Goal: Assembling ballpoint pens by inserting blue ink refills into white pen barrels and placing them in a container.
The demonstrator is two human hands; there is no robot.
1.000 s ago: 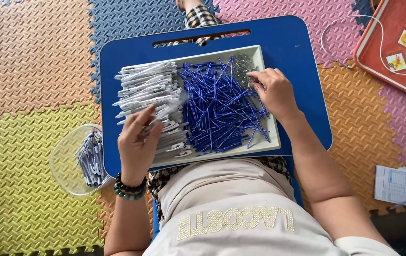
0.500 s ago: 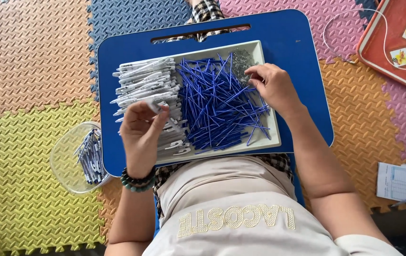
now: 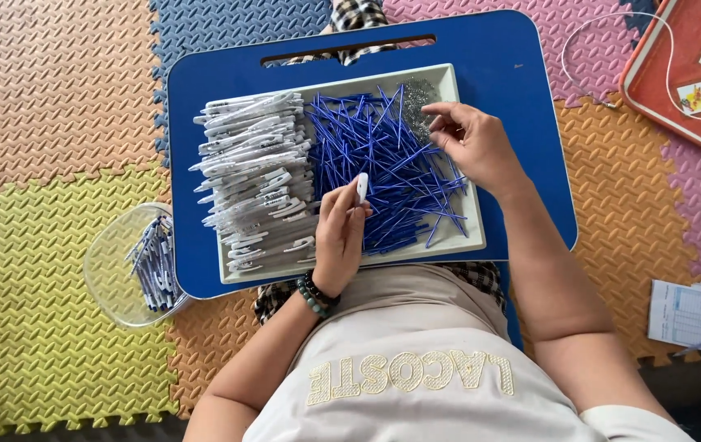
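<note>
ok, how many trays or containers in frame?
3. White tray on the blue lap desk, holding pen parts; clear plastic tub on the mat at the left; red tray at top right, cut off by the frame edge.

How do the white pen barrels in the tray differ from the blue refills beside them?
The white pen barrels are thick and lie stacked, nearly parallel, on the left of the tray; the blue refills are thin and lie crossed in a loose heap towards the right. The left hand holds one white barrel; the right hand rests at the refill heap. Both share one tray.
</note>
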